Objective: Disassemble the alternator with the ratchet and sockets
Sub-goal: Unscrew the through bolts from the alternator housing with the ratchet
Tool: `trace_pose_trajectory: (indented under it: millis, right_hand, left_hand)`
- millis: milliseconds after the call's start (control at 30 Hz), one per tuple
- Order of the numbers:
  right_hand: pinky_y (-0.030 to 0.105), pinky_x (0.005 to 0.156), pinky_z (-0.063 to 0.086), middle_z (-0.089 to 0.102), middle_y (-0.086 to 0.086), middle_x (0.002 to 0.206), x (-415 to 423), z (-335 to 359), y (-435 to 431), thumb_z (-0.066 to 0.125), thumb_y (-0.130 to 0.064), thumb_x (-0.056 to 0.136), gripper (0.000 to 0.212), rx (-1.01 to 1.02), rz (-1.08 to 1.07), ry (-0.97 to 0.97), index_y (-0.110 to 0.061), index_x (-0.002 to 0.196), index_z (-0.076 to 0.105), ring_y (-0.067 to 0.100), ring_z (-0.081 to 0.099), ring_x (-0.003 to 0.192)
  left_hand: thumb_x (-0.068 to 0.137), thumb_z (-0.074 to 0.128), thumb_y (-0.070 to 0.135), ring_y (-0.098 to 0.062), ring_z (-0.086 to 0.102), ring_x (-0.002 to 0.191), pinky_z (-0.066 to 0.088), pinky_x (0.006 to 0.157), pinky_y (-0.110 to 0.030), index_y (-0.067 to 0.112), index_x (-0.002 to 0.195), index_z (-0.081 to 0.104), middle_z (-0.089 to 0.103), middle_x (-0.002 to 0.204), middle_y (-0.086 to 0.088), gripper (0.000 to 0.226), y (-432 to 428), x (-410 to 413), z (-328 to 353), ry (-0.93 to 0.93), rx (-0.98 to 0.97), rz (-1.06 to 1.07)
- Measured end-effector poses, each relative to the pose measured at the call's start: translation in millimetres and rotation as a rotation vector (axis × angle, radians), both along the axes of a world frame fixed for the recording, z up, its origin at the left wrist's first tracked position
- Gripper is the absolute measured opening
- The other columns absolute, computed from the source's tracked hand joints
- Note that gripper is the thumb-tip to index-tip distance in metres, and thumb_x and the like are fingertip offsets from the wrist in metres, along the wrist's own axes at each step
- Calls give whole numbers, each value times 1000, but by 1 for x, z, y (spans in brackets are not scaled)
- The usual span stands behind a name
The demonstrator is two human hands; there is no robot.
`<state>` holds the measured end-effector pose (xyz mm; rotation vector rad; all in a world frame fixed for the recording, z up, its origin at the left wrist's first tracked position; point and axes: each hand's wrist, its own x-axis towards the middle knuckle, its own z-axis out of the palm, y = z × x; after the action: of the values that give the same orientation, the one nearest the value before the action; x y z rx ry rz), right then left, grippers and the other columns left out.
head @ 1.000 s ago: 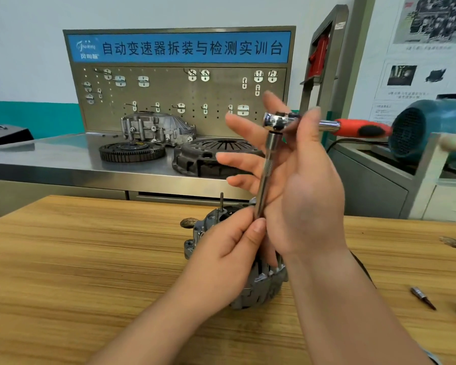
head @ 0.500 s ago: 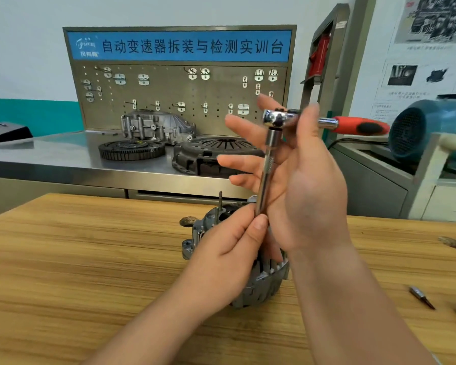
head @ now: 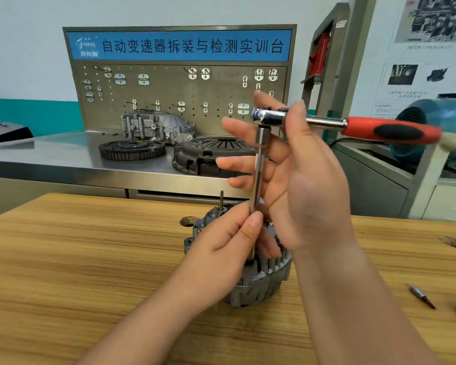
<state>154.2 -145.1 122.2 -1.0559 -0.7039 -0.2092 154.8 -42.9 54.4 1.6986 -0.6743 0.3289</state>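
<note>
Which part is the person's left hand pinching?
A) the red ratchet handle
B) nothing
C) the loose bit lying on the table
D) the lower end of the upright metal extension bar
D: the left hand pinches the extension bar low, just above the alternator.

— Quick, what's on my table (head: pixel 90 259) apart from the job?
— Wooden top, with one small metal bit (head: pixel 423 300) lying off to my right.
— Ahead of me?
— Steel bench (head: pixel 50 159): toothed ring (head: pixel 132 150), round clutch cover (head: pixel 208 156) just beside it, grey housing (head: pixel 156 125) behind both. Pegboard (head: pixel 169 96) under a blue sign (head: pixel 179 46).
— Far right?
— Blue motor (head: pixel 442 109), with posters (head: pixel 411 75) on the wall above.
</note>
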Motion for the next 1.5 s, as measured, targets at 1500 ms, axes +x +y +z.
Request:
trace_pose_trajectory:
  millis: [1500]
  right_hand:
    - [23, 56, 56, 72, 2, 113, 2, -6, 5, 38, -42, 97, 32, 30, -107, -132, -35, 124, 54, 19, 73, 70]
  left_hand:
    - [91, 43, 35, -37, 60, 79, 51, 74, -47, 9, 97, 64, 70, 80, -6, 34, -4, 0, -6, -21, -15, 38]
